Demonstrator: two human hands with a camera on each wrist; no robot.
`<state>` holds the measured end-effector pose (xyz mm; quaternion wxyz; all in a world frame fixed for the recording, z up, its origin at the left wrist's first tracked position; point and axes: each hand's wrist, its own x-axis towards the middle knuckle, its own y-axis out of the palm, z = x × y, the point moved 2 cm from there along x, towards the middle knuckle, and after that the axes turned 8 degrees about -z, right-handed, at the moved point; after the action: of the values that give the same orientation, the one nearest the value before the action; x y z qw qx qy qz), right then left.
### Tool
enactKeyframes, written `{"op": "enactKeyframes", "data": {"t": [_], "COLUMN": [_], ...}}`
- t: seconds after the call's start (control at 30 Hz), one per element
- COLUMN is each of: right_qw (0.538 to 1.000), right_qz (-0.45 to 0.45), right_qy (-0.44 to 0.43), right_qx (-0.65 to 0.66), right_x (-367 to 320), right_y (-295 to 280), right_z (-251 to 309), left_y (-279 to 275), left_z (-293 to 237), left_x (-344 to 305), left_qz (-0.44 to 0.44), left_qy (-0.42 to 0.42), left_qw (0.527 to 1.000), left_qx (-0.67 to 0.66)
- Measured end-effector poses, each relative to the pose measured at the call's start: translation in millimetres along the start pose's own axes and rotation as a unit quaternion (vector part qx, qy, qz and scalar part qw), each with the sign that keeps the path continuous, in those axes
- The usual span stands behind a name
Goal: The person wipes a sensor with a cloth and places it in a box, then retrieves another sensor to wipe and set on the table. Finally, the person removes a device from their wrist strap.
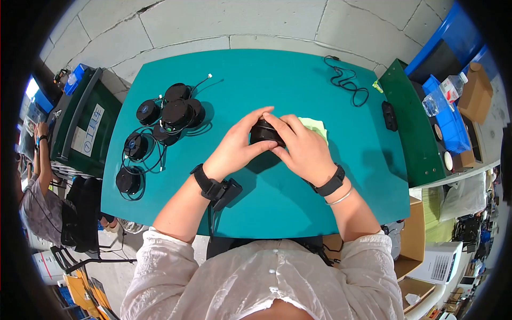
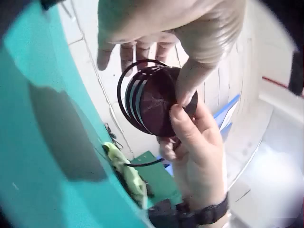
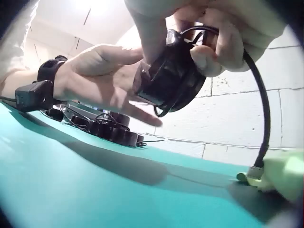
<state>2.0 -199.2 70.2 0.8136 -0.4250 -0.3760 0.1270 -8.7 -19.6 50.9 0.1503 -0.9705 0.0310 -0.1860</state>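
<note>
A round black puck-shaped device (image 1: 261,133) with a black cable looped about it is held above the table between both hands. My right hand (image 1: 306,146) pinches it, thumb on the flat face and curled fingers (image 3: 230,45) at the cable side. With its thumb, my left hand (image 1: 234,144) touches the face near the right thumb; its other fingers (image 3: 142,114) reach out straight beside the device. In the right wrist view the black cable (image 3: 263,109) hangs to a metal-ended plug (image 3: 255,172) by a light green cloth (image 3: 287,173).
Several similar black devices (image 1: 176,112) with cables lie at the left of the green table (image 1: 256,74). A loose black cable (image 1: 346,82) and a small black object (image 1: 389,116) are at the right, beside a green cabinet (image 1: 410,128) with a blue bin (image 1: 453,130).
</note>
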Motion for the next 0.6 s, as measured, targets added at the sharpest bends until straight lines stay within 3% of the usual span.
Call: {"op": "enactKeyframes", "data": {"t": [0.03, 0.07, 0.1, 0.17, 0.23, 0.3, 0.33, 0.5, 0.53, 0.57, 0.6], "right_qw": [1.0, 1.0, 0.998, 0.991, 0.99, 0.989, 0.987, 0.988, 0.995, 0.999, 0.999], "right_qz": [-0.005, -0.004, -0.05, -0.096, -0.088, -0.082, -0.074, -0.092, -0.05, -0.008, -0.008], "right_qy": [-0.01, -0.011, -0.015, -0.019, 0.04, 0.049, 0.058, 0.028, 0.016, 0.005, 0.005], "right_qx": [-0.001, 0.0, 0.047, 0.094, 0.104, 0.116, 0.13, 0.12, 0.083, 0.046, 0.046], "right_x": [-1, 0, 2, 3, 4, 2, 1, 1, 3, 3, 2], "right_y": [2, 3, 3, -1, -7, -3, -1, -1, -5, -5, -4], "right_z": [0, -2, -4, -5, -2, 2, 2, -6, -4, -2, -3], "left_y": [1, 3, 4, 4, 8, 14, 19, 14, 10, 6, 4], "left_z": [3, 4, 4, 5, 6, 8, 10, 17, 13, 7, 5], "left_x": [0, -2, -3, -4, -3, -4, -7, -5, -3, -1, 1], "left_qz": [0.035, 0.01, 0.009, -0.047, -0.044, -0.035, -0.028, -0.03, -0.059, -0.084, -0.052], "left_qy": [-0.058, -0.103, -0.103, -0.195, -0.186, -0.184, -0.197, -0.241, -0.148, -0.048, -0.037], "left_qw": [0.998, 0.984, 0.984, 0.909, 0.885, 0.815, 0.805, 0.842, 0.939, 0.989, 0.99], "left_qx": [-0.014, -0.144, -0.144, -0.366, -0.425, -0.548, -0.559, -0.481, -0.305, -0.115, -0.128]}}
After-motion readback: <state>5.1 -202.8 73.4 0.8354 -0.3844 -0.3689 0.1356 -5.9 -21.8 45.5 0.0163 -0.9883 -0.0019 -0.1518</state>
